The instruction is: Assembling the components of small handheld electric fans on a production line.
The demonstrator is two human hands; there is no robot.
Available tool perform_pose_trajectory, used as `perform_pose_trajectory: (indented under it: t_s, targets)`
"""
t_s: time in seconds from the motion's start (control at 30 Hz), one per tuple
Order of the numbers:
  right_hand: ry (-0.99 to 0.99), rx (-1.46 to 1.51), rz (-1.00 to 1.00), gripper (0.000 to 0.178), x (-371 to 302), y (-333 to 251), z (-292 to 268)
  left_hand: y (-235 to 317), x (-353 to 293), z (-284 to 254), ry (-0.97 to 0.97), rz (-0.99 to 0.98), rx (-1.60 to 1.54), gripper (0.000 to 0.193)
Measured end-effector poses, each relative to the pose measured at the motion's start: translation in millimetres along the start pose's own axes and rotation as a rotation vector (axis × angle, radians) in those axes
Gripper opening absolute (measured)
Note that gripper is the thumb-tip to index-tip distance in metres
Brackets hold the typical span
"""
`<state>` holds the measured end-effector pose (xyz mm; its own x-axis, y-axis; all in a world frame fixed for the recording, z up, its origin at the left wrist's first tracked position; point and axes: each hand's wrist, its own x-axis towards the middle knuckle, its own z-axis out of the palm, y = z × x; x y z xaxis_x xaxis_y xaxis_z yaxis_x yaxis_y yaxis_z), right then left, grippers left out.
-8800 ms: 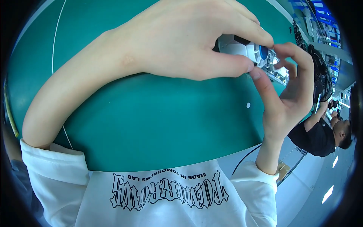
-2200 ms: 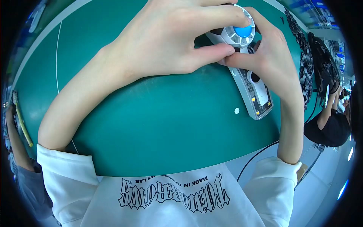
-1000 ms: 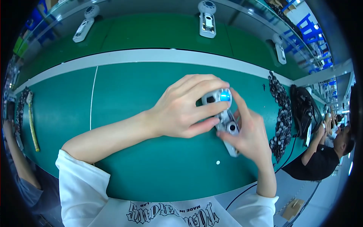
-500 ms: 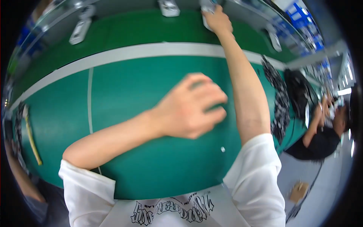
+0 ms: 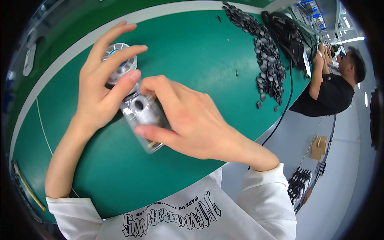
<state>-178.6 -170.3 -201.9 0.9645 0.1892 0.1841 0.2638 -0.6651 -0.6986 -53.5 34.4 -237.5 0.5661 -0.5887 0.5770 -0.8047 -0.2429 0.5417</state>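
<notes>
Round-headed handheld device [image 5: 141, 107] is held over the green worktop [image 5: 188, 44], left of the heaped black pieces [image 5: 269, 64]; the right hand [image 5: 188, 120] clamps its clear-cased body [image 5: 149, 117], the left hand [image 5: 96, 90] spreads around its ringed head [image 5: 130, 63], grip unclear; blue shows at the centre.

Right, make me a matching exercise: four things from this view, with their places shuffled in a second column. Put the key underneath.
Things
1. Brown cardboard box
2. Pile of small, flat, dark pieces
3. Long, thin yellow strip
4. Pale grey device, round at one end

Places
A. Near the left end of the green table
B. Between the left hand and right hand
C. On the table, right of both hands
D. Off the table, past its right-hand edge

Pairs: 1-D, 2-C, 3-A, 4-B
</notes>
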Motion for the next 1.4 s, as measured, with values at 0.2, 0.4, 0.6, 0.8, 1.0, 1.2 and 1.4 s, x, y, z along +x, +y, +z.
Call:
perform_pose_trajectory:
  t_s: [0.2, 0.4, 0.6, 0.8, 1.0, 1.2, 1.4]
  targets:
    - [0.251, -0.359, 0.076, 0.017, -3, 74, -121, 15, 0, -4, -0.170, -0.123, -0.011, 0.074]
    - [0.113, -0.609, 0.068, 0.020, -7, 144, -183, 28, -5, -4, -0.081, -0.229, 0.063, 0.079]
    - [0.035, -0.633, 0.091, 0.021, 4, 166, -179, 18, -9, -11, 0.028, 0.002, 0.315, 0.071]
    - [0.042, -0.571, 0.186, 0.020, 9, 174, -186, 23, -7, -11, 0.071, 0.145, 0.471, 0.057]
    - [-0.108, -0.594, 0.363, 0.018, 23, 166, -197, 18, -16, -9, 0.120, 0.138, 0.411, 0.056]
    - [0.042, -0.716, 0.009, 0.014, 17, 115, -170, 21, -11, -4, 0.047, 0.146, 0.157, 0.062]
    - [0.111, -0.715, -0.618, 0.021, 4, 52, -108, 16, -12, 7, -0.022, 0.110, -0.109, 0.071]
